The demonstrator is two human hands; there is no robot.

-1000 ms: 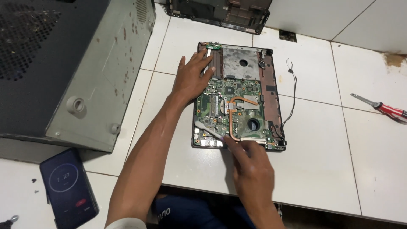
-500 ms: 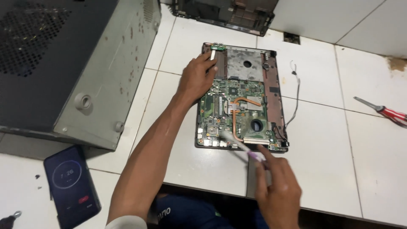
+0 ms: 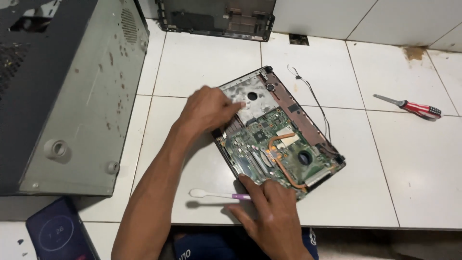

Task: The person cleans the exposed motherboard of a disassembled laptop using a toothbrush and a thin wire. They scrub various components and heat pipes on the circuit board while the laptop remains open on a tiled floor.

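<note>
Now laptop base (image 3: 284,139) askew, toothbrush (image 3: 216,194) sideways.

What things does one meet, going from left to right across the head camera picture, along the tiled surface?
Grey computer case → left hand → opened laptop base with green circuit board → thin black cable → red-handled screwdriver.

Bright, even overhead light on the white tiles; shadows soft and short under my left hand (image 3: 207,110). Slight motion blur on both my hands; centre sharp, corners softer.
</note>
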